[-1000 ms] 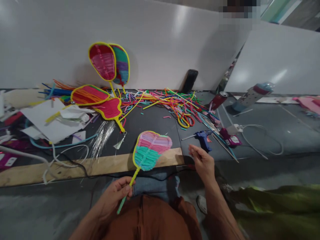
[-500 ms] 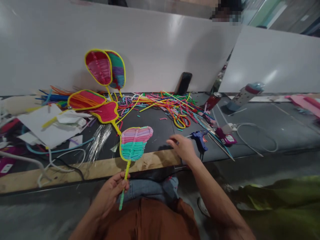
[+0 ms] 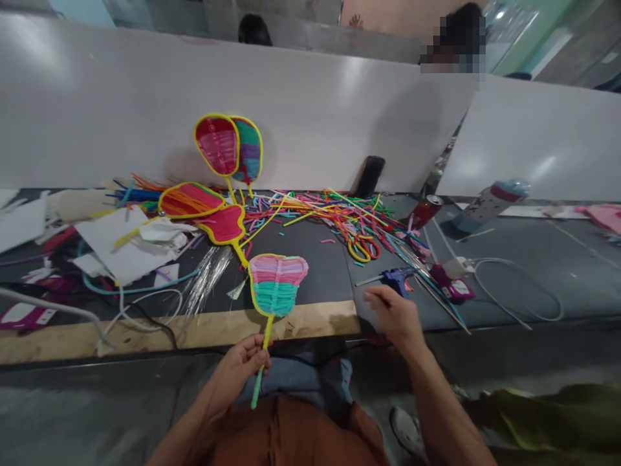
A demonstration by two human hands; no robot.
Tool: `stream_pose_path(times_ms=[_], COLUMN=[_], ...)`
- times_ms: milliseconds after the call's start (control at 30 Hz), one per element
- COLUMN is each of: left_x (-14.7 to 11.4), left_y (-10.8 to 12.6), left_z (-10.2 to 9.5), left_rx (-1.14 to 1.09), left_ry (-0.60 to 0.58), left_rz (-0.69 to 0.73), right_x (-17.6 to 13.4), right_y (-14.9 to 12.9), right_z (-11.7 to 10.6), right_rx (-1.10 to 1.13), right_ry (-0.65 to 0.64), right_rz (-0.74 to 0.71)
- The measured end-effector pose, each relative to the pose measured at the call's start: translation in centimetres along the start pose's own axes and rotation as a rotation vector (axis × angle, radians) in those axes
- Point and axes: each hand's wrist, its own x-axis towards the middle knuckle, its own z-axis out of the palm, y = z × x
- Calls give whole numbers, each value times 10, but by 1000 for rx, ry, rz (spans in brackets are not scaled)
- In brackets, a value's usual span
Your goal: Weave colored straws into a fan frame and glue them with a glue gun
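My left hand (image 3: 250, 362) is closed round the handle of a pipe-cleaner fan (image 3: 277, 288), its pink and teal face upright with a yellow edge on the left side. The handle is yellow above the fingers and green below. My right hand (image 3: 395, 317) hangs over the front of the table with curled fingers; whatever may be in them is hidden. Just beyond it lies a blue glue gun (image 3: 398, 279), partly covered by the hand. Red-faced fans with yellow rims, such as the lower red fan (image 3: 226, 225), rest at the back left.
Loose pipe cleaners (image 3: 315, 210) are heaped along the white partition (image 3: 310, 123). Scissors (image 3: 363, 248), a phone (image 3: 370, 176), a can (image 3: 427, 210), a bottle (image 3: 492, 204) and a white cable (image 3: 514, 262) lie or stand rightward. Paper (image 3: 107, 239) and silvery tinsel (image 3: 211, 275) lie left.
The view has shifted, so the table sits lower and farther right. My right hand has drawn slightly back toward me, fingers more curled. My left hand still holds the fan.
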Motion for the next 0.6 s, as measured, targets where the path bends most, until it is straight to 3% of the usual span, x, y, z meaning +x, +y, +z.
stream_pose_path(times_ms=[167,233,333,433,500,600], left_x=[3,0,-6,-11,-11,-7], left_y=[-1,4,12,20,24,29], left_z=[0,-7,-19,-27,-29,-28], left_rx=[224,415,730,842,841,834], left_ry=[-16,-10,90,185,265,396], left_rz=[72,127,231,308,354,422], right_x=[-55,-74,-94,-98,-88,-52], right_y=[15,17,22,27,29,28], right_z=[-54,-62,-70,-78,-81,-73], right_rx=[-28,-71,-69,-6,-11,-9], right_ry=[209,248,331,405,419,349], right_rz=[330,396,494,583,543,256])
